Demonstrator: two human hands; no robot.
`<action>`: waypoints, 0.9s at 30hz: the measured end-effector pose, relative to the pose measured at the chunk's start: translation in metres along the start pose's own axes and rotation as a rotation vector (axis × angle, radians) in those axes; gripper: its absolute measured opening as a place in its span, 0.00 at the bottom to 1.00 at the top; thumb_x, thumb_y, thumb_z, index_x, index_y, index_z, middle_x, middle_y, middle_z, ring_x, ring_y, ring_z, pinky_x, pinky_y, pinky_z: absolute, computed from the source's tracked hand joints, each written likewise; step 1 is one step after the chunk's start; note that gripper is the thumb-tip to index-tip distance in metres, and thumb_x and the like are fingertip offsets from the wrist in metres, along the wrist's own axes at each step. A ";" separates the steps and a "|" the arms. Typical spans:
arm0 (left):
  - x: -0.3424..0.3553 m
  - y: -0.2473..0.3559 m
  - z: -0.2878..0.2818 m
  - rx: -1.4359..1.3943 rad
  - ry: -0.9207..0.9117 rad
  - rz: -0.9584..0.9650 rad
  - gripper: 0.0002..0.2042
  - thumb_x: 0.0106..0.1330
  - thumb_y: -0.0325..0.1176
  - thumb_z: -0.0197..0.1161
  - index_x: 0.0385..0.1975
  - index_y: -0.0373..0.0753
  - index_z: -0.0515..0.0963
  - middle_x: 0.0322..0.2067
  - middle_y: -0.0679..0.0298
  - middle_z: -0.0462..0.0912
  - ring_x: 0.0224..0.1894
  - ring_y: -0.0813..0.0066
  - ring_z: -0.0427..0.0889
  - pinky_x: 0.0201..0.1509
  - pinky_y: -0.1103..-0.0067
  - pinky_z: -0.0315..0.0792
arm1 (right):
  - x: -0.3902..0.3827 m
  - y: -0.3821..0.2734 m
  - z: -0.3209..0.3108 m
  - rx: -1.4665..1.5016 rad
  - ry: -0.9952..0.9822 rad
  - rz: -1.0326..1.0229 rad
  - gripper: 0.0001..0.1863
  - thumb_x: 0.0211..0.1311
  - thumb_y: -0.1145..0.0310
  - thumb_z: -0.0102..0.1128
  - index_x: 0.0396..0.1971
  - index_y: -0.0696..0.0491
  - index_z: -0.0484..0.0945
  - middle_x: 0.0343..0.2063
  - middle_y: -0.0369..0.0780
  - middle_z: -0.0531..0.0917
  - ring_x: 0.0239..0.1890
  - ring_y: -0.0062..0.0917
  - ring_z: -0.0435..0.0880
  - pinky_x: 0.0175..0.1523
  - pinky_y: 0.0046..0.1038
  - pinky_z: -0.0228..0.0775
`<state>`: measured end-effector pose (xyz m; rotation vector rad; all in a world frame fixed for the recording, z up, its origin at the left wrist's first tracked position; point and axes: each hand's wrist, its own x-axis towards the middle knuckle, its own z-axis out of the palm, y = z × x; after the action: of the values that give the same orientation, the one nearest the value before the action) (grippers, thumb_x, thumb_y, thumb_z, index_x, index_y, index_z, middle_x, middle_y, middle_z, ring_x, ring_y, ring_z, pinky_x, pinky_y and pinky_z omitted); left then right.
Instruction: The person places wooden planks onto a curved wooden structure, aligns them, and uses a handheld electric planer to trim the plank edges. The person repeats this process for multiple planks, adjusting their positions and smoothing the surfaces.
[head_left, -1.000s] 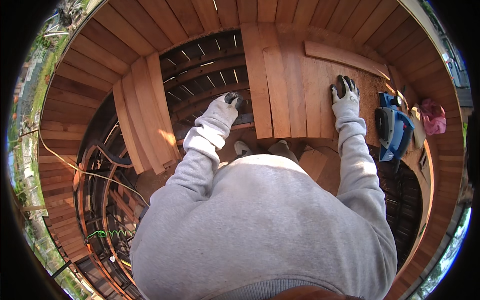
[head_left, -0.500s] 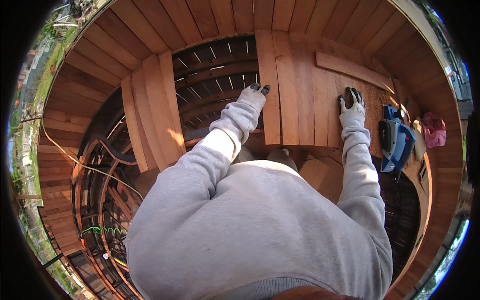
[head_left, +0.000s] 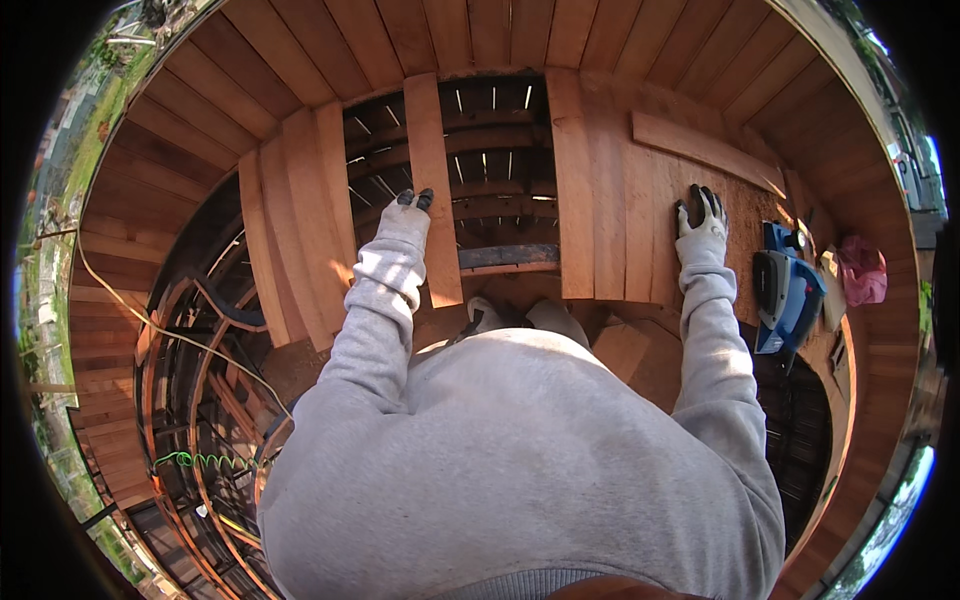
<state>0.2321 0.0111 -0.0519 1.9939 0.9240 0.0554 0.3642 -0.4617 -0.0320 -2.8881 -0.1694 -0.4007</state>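
Note:
My left hand (head_left: 408, 212), in a pale glove with dark fingertips, is at the left edge of a single reddish wooden plank (head_left: 430, 150). Its fingers are closed on that edge. The plank lies lengthwise across an opening, with dark slatted framing (head_left: 490, 185) showing on both sides of it. My right hand (head_left: 704, 225), in a matching glove, rests with fingers stretched out on the boards at the right, close to a loose board (head_left: 705, 150) lying slantwise. To the right of this hand is a blue electric planer (head_left: 790, 295).
Several planks (head_left: 300, 220) lie side by side left of the opening, and more boards (head_left: 600, 190) lie right of it. Curved plank walling (head_left: 480, 35) surrounds me. A pink bag (head_left: 863, 270) lies beyond the planer. A pale cord (head_left: 180, 335) and a green coiled hose (head_left: 205, 461) run at the left.
My left hand has moved left together with the plank, away from the right-hand boards. The plank now stands apart in the opening. My right hand has stayed nearly in place.

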 end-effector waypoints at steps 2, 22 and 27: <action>0.004 -0.002 -0.002 0.071 -0.039 -0.029 0.22 0.69 0.44 0.64 0.55 0.33 0.75 0.48 0.47 0.84 0.54 0.53 0.81 0.55 0.69 0.74 | 0.000 0.006 0.004 -0.005 0.005 -0.012 0.27 0.65 0.54 0.62 0.62 0.46 0.74 0.64 0.41 0.74 0.69 0.38 0.66 0.74 0.40 0.54; -0.028 0.004 -0.134 0.685 0.374 -0.267 0.43 0.58 0.54 0.71 0.71 0.44 0.59 0.66 0.51 0.66 0.68 0.51 0.65 0.70 0.57 0.62 | 0.001 0.026 0.018 0.035 0.019 -0.071 0.27 0.65 0.59 0.63 0.63 0.46 0.74 0.63 0.44 0.75 0.68 0.41 0.67 0.73 0.40 0.57; -0.052 0.019 -0.136 0.368 0.467 -0.099 0.44 0.53 0.41 0.78 0.70 0.41 0.59 0.64 0.47 0.64 0.63 0.49 0.71 0.66 0.60 0.69 | -0.003 0.012 0.003 0.072 0.000 -0.022 0.27 0.65 0.58 0.63 0.63 0.47 0.74 0.64 0.43 0.74 0.68 0.41 0.67 0.73 0.40 0.56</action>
<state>0.1546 0.0697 0.0582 2.3182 1.4117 0.3276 0.3638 -0.4729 -0.0382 -2.8176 -0.2111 -0.3902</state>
